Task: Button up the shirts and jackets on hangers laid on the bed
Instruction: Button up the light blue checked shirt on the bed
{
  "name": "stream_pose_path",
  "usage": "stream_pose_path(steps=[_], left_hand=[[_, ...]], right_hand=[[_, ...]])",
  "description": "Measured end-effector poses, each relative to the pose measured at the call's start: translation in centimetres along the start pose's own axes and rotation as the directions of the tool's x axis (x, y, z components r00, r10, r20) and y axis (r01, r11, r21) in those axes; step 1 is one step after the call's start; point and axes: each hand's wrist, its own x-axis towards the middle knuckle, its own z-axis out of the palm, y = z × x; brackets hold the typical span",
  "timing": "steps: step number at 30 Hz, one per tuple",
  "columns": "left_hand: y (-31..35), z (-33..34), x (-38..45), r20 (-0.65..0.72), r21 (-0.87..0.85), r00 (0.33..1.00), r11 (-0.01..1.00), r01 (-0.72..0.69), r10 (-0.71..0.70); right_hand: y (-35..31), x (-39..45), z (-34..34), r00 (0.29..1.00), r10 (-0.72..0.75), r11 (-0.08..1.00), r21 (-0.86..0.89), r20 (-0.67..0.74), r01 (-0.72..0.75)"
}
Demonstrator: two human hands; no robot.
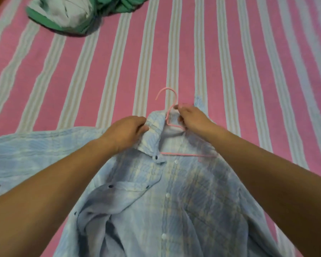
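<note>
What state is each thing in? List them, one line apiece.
Shirt: light blue, flat on the bed, front open, unbuttoned.
Hanger: pink, inside the shirt at the collar, hook out past the neck.
Left hand: grips the collar's left side.
Right hand: holds the collar by the hanger's neck.
Green clothes: crumpled heap at the bed's far end.
Bedsheet: pink striped, spread flat.

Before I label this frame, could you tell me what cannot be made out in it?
- Head view: blue shirt hem, cut off by the bottom edge.
- Pink hanger left arm, hidden under the collar.
- Right hand fingertips, curled out of sight.
- Green and white garment, bunched, blurred, cut off by the top edge.
</note>
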Motion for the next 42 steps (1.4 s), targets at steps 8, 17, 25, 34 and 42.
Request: stream_pose_path(steps=[8, 17, 25, 34, 42], left_hand=[[-1.5, -3.0, -5.2, -0.05, 0.097, 0.987, 0.985, -0.145, 0.151], [0.2, -6.2, 1.6, -0.197, 0.217, 0.975, 0.974, -0.064, 0.108], [2.4, -4.4, 4.3, -0.334, 0.244, 0.935, 0.969, -0.039, 0.122], [3.7, -1.7, 8.3, -0.377, 0.051, 0.895, 0.959, 0.278, -0.239], [0.6, 10.0, -14.0, -0.018, 0.09, 0.811, 0.807, 0.584, -0.585]], right_hand=[[3.8, -1.4, -6.1, 0.98, 0.168, 0.488, -0.854, -0.11, -0.179], [7.7, -10.7, -15.8, 0.834, -0.532, 0.386, -0.918, -0.145, 0.087], [-1.4, -10.0, -11.4, 0.814, -0.195, 0.978, -0.168, -0.547, 0.121], [1.1, -3.3, -0.5, 0.999, -0.006, 1.0, 0.004, -0.049, 0.006], [19.2, -22.5, -1.9, 0.732, 0.573, 0.754, -0.113, -0.368, -0.647]])
